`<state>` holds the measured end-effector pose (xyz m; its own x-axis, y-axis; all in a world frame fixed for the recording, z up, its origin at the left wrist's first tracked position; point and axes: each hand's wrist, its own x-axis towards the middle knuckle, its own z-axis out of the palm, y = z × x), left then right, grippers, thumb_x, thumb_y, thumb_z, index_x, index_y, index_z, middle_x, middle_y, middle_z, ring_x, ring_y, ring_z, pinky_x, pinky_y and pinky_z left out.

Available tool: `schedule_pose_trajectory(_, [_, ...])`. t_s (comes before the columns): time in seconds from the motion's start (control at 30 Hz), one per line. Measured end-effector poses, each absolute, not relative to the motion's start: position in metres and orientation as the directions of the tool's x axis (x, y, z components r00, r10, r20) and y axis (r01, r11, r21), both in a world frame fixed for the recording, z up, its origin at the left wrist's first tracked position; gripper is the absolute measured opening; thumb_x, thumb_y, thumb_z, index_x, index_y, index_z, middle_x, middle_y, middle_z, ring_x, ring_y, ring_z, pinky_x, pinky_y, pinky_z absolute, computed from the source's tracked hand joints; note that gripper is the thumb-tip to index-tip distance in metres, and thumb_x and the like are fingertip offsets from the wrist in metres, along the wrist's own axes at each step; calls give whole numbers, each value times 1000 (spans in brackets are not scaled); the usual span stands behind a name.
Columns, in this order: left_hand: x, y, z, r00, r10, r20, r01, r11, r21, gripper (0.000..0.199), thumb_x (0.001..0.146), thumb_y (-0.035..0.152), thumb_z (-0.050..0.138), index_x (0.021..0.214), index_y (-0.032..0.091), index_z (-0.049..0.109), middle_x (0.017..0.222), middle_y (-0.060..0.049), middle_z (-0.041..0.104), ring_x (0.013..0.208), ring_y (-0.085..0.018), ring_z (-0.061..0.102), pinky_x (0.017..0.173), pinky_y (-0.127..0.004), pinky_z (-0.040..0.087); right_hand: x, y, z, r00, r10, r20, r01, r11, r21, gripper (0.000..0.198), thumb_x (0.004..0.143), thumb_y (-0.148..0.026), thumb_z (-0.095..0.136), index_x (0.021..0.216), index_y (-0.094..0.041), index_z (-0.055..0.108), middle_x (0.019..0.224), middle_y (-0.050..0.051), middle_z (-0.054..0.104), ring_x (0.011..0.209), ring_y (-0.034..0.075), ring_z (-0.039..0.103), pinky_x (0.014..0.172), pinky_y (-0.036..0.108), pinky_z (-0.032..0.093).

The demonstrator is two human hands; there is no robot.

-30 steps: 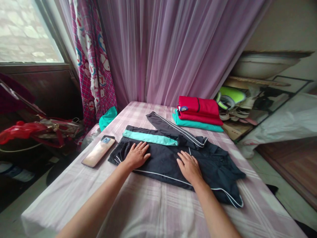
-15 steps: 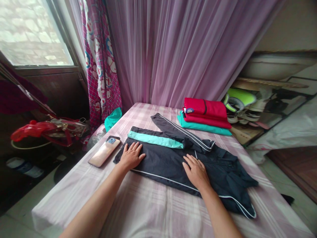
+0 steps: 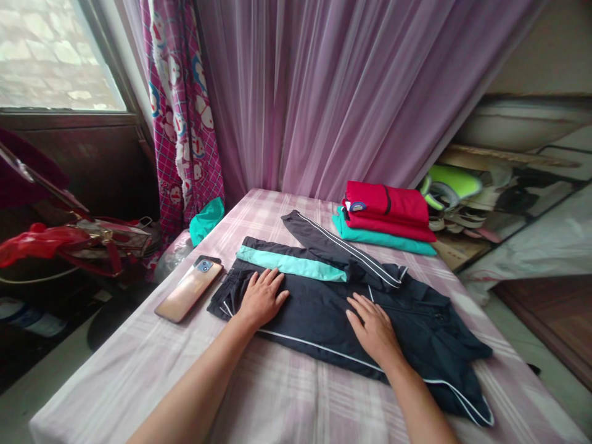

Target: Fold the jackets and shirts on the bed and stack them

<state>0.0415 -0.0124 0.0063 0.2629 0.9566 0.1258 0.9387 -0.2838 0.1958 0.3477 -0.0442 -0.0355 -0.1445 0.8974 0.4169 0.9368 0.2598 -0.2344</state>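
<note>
Dark track jacket point(image 3: 319, 314) lies flat, only partly folded

In the head view, the jacket rests on the cloth-covered desk point(image 3: 115, 382), in front of the wearer. The folding looks partway along: the body is laid fairly smooth, but one white-striped sleeve point(image 3: 342, 246) angles out beyond the turquoise band point(image 3: 291, 264), and the right end spreads loose and creased. Bringing these into a compact shape appears left to do. Near the far right corner, a red garment point(image 3: 402, 213) sits neatly folded on a turquoise garment point(image 3: 383, 241), so that stack seems done.

The left hand point(image 3: 263, 299) lies palm down on the jacket near its gathered end, fingers extended; a smartphone point(image 3: 187, 290) is beside that end. The right hand point(image 3: 374, 327) lies equally flat farther along, fingers slightly spread. Neither appears to grip any fabric.
</note>
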Motion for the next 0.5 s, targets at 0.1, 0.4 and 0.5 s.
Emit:
schedule_pose_trajectory(0.1, [39,-12,4,265,955,130,937,-287,198,53,99,52,38,142,25,51,153,-7,47,144,-27,39,119,-53,28,346,-37,-23,-90,889,450,917,250,-310,37,93,-34,43,108,-22,74,114,9,73,105,24,67,92,40,51])
schedule_pose_trajectory(0.4, [41,-16,3,246,958,149,939,-273,209,54,98,53,37,143,27,50,157,-9,41,146,-28,35,120,-53,27,332,14,3,-110,892,438,980,171,-102,34,85,-18,54,107,-30,77,107,10,64,93,25,57,78,38,44])
schedule_pose_trajectory(0.5, [40,-17,0,211,963,168,951,-242,192,58,97,56,38,144,25,49,162,-12,30,150,-32,25,120,-53,25,339,19,-5,-85,886,455,981,154,-117,26,87,-23,55,95,-27,79,104,11,63,92,26,56,77,38,42])
